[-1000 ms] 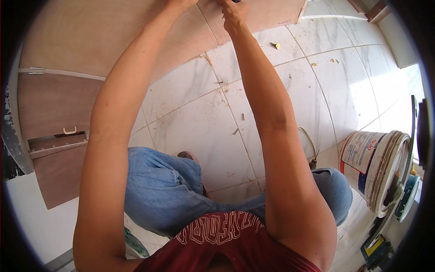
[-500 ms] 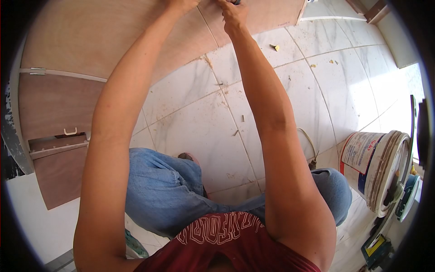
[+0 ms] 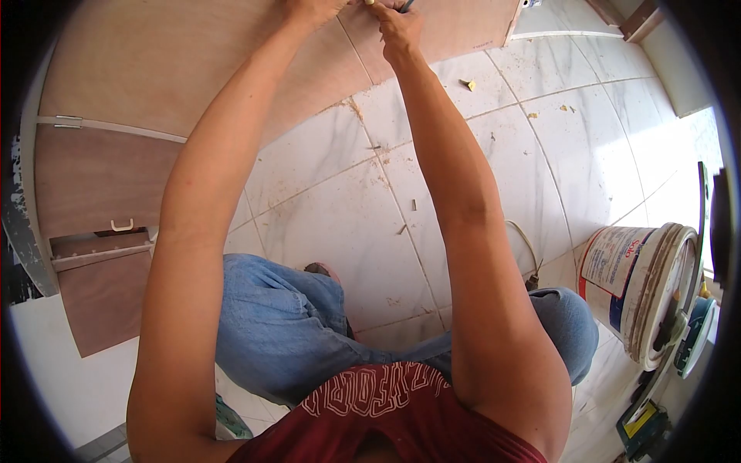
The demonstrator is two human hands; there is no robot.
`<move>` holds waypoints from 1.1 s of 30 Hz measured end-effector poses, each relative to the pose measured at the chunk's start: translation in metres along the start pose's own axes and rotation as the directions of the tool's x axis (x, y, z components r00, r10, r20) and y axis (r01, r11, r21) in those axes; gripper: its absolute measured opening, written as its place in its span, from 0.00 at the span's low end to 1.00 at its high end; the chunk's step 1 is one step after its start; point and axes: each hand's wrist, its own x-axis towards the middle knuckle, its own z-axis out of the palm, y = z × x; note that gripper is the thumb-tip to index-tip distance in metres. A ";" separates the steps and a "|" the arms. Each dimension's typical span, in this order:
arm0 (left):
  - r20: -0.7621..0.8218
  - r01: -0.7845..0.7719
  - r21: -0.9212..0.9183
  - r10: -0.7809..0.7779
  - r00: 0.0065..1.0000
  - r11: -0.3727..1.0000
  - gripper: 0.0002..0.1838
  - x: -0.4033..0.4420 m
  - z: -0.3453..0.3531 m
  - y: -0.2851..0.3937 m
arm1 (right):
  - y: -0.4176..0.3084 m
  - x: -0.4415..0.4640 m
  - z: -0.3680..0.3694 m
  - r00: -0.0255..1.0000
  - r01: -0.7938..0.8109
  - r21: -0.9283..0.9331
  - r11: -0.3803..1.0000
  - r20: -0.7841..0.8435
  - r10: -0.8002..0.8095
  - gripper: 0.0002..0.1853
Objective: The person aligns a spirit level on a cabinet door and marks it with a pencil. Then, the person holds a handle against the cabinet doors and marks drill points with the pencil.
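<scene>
At the top edge of the view, both hands are at a light-brown wooden panel (image 3: 193, 62) with a vertical seam in it. My left hand (image 3: 315, 11) is cut off by the frame; its visible fingers look curled in, pointing toward my right hand, and whatever they hold is hidden. My right hand (image 3: 400, 28) is closed around a thin dark stick-like tool (image 3: 407, 5), of which only a short piece shows. The fingertips of the two hands come close together just right of the seam.
On the left are a hinge (image 3: 68, 122), a small drawer with a white handle (image 3: 121, 225) and a brown door (image 3: 100, 301). A white-tiled floor (image 3: 347, 224) carries dust and scraps. To the right lie a plastic bucket (image 3: 629, 266), a cable (image 3: 529, 239) and a green-yellow tool (image 3: 642, 428).
My hands have shifted slightly down in the view, showing more of the fingers. More of the dark tool shows at my right hand. The surroundings have barely moved.
</scene>
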 end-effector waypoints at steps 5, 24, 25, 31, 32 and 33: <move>-0.030 -0.031 0.037 0.032 0.999 0.999 0.17 0.002 0.004 -0.005 | -0.004 -0.005 -0.002 1.000 -0.019 0.006 1.000 0.015 0.019 0.12; -0.014 -0.034 -0.026 0.034 0.999 0.999 0.17 0.003 0.003 -0.002 | -0.019 -0.009 -0.002 0.998 -0.056 -0.103 0.993 -0.004 0.055 0.12; -0.025 -0.022 -0.050 0.020 0.999 0.999 0.18 0.001 0.004 0.000 | -0.018 -0.010 -0.003 0.998 -0.059 -0.104 0.993 -0.007 0.059 0.12; 0.020 0.033 -0.175 -0.030 0.999 0.984 0.22 0.001 0.001 -0.001 | -0.022 -0.010 -0.006 0.995 -0.093 -0.094 0.991 0.031 0.096 0.11; 0.027 0.034 -0.190 -0.029 0.999 0.981 0.22 0.004 0.003 -0.004 | -0.023 -0.011 -0.007 0.994 -0.097 -0.072 0.993 0.048 0.100 0.11; 0.035 0.035 -0.204 -0.028 0.999 0.978 0.22 0.008 0.007 -0.011 | -0.024 -0.010 -0.009 0.992 -0.101 -0.051 0.994 0.066 0.104 0.11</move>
